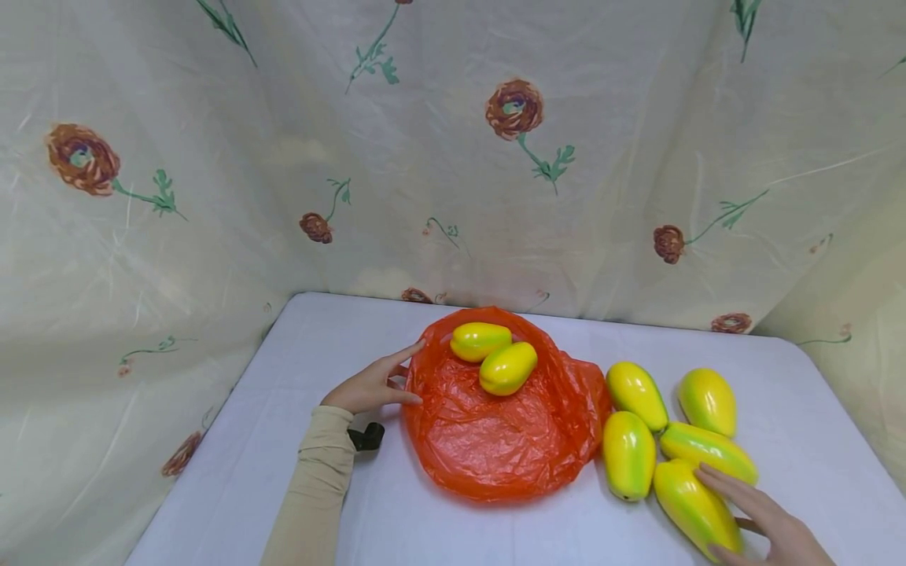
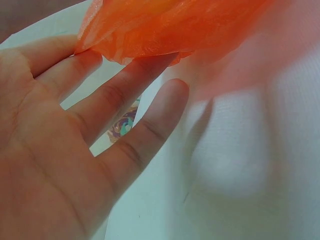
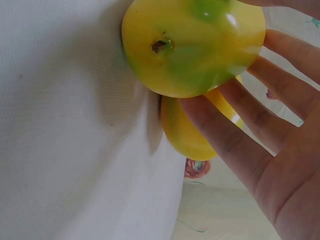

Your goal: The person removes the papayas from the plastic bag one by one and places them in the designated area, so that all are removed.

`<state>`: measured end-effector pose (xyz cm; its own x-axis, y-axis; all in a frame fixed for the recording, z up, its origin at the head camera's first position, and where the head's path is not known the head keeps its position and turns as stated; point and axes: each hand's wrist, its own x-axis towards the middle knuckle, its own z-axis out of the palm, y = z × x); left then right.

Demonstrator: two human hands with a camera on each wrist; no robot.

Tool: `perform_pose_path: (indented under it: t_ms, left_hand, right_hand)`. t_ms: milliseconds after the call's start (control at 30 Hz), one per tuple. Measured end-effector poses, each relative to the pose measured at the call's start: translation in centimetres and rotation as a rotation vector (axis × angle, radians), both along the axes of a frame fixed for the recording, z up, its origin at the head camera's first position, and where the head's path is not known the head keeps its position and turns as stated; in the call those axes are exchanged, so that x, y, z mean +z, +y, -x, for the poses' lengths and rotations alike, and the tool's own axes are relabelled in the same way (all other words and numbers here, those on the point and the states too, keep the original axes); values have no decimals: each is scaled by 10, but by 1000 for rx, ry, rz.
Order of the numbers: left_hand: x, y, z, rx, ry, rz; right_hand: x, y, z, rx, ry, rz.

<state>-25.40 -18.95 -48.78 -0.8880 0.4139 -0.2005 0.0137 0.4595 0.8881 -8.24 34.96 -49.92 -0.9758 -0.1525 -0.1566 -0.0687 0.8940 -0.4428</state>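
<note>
My left hand (image 1: 371, 385) touches the left rim of a red plastic bag (image 1: 488, 456), thumb and fingers spread. In the left wrist view its straight fingers (image 2: 145, 125) reach to the bag's edge. Inside the spread-out bag lie two yellow-green papayas (image 1: 480, 342) (image 1: 508, 369). My right hand (image 1: 771, 527) is at the nearest papaya (image 1: 697, 507) on the right, its fingers along one side and thumb towards the other. In the right wrist view that papaya (image 3: 185, 55) shows its brown stem spot, and it hides some of the fingertips.
Several more papayas (image 1: 628, 456) lie grouped to the right of the bag, the closest beside its bunched right edge. A white cloth covers the table (image 1: 559, 534). Flower-patterned curtains (image 1: 439, 165) hang behind and along the sides.
</note>
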Motion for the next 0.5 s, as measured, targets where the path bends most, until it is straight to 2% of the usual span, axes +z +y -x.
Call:
perform_pose_path:
  t_ms: [300,500]
  left_hand:
    - [0,0,0,-1,3,-2]
    - [1,0,-1,2,11,3]
  right_hand:
    - [4,-1,2,-11,-33,15]
    - [8,0,4,-9,-21,4]
